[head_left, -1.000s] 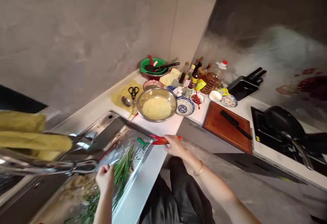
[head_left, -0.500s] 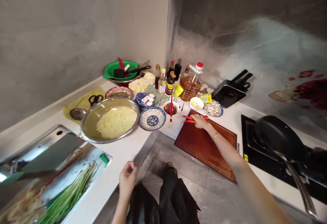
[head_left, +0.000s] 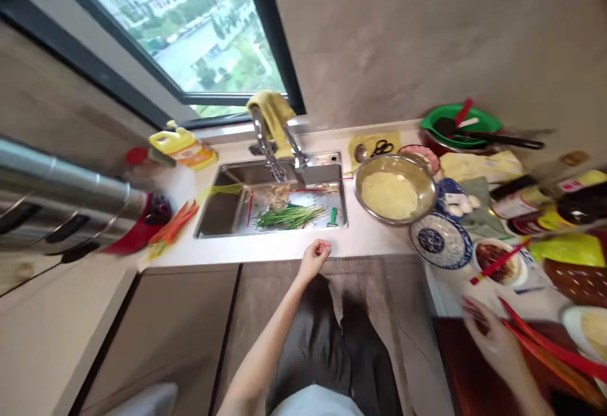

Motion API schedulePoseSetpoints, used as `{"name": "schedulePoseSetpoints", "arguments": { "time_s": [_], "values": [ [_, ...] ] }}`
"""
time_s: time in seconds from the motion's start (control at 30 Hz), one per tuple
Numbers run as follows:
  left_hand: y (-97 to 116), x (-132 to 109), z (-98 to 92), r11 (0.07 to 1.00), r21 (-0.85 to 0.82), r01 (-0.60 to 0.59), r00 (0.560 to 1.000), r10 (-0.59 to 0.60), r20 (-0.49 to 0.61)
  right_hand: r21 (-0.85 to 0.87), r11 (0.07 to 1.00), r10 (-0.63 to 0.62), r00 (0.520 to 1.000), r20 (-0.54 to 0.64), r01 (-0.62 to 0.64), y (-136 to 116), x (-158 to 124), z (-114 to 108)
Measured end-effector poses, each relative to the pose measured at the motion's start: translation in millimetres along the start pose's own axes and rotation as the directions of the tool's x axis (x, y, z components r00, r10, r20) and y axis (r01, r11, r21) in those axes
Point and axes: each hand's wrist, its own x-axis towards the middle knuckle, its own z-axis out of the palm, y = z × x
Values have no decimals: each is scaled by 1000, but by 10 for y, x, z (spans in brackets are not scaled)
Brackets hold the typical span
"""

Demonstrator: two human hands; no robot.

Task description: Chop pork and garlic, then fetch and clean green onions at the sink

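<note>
My left hand (head_left: pixel 315 259) hovers in front of the sink's front edge, its fingers loosely curled, with nothing visible in them. On the right, my right hand (head_left: pixel 490 337) is smeared by motion over the edge of the brown cutting board (head_left: pixel 458 362). Its fingers look apart and hold nothing I can see. Just right of it, long red chilies (head_left: pixel 554 349) lie across the board. Beyond that hand stands a white bowl of dark red sauce (head_left: pixel 497 261) with red chopsticks (head_left: pixel 502 260) across it. The sink (head_left: pixel 222 214) holds green stalks (head_left: pixel 289 215) and a green peeler (head_left: pixel 333 217).
A steel basin (head_left: pixel 430 198) of pale shreds stands right of the sink, beside a blue-patterned plate (head_left: pixel 459 239). Bottles (head_left: pixel 521 204) and a green colander (head_left: pixel 496 124) are farther right. Carrots (head_left: pixel 175 221) and a yellow jug (head_left: pixel 187 147) lie left, under an open window (head_left: pixel 208 36).
The view has swung left to the sink and window. My right hand has let go of the red chilies and moved to their left. My left hand stays curled, now before the sink.
</note>
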Motion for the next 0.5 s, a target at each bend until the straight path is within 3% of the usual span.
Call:
{"name": "schedulePoseSetpoints", "arguments": {
  "time_s": [0.1, 0.17, 0.23, 0.3, 0.37, 0.43, 0.5],
  "values": [
    [-268, 356, -658, 997, 74, 19, 999, -16, -39, 202, 978, -106, 967, 233, 59, -1105, 497, 860],
    [-490, 722, -1053, 982, 188, 23, 999, -18, -33, 282, 958, -154, 932, 328, 59, -1746, 916, 1540],
    [-726, 1166, -1354, 955, 296, 32, 999, -30, -11, 324, 946, -146, 925, 351, 26, -2225, 1363, 2231],
    [-952, 1629, -1533, 940, 340, 36, 998, -48, 28, 305, 952, -77, 940, 333, -30, -2566, 1795, 2854],
    [-1143, 2049, -1595, 946, 323, 24, 995, -54, 83, 330, 943, -31, 973, 229, -47, -2840, 2194, 3325],
    [-1287, 2385, -1573, 958, 288, 16, 991, -53, 122, 296, 949, -116, 993, -4, 111, -3100, 2572, 3599],
    [-1394, 2627, -1503, 970, 242, 21, 988, -57, 141, 138, 953, -249, 956, -157, 271, -3348, 2954, 3704]
  ]
}}
